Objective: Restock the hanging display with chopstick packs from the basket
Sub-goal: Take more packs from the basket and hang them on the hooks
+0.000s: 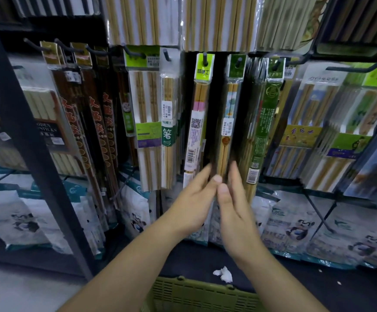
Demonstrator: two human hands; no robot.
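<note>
Centre: left hand pinches chopstick pack bottom, thumb in front; right hand fingers straight against edge, likely squaring pack on hook. Basket bottom centre.

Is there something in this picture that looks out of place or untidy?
Yes. A crumpled white paper scrap lies on the dark surface just beyond the green basket; it looks like litter. The chopstick pack that the left hand pinches hangs in line on its hook.
</note>
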